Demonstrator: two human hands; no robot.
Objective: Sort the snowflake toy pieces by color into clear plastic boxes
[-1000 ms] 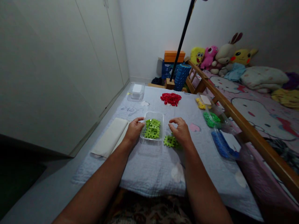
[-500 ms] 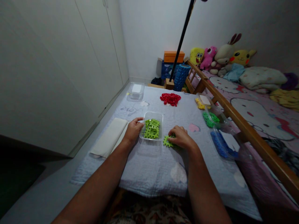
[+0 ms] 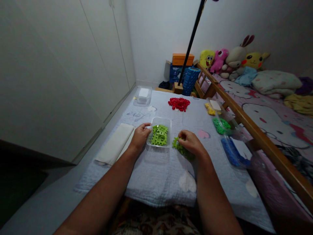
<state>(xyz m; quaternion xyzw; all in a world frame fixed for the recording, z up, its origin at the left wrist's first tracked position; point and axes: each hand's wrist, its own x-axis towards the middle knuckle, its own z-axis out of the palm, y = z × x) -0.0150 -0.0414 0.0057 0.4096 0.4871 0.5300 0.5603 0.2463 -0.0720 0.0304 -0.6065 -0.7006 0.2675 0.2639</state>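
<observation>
A clear plastic box with several lime-green interlocking building pieces inside stands on the cloth-covered table. My left hand grips its left rim, thumb and fingers closed on the edge. To the right of the box, my right hand pinches a lime-green building piece between thumb and fingers. More lime-green pieces lie under that hand, partly hidden by it and its shadow.
Red pieces lie heaped at the back. Boxes of yellow, green and blue pieces line the right edge by a wooden bed rail. A folded beige cloth lies left; another clear box stands back left.
My right hand has lifted slightly and tilted a lime-green piece up from the cloth. My left hand stays on the box rim.
</observation>
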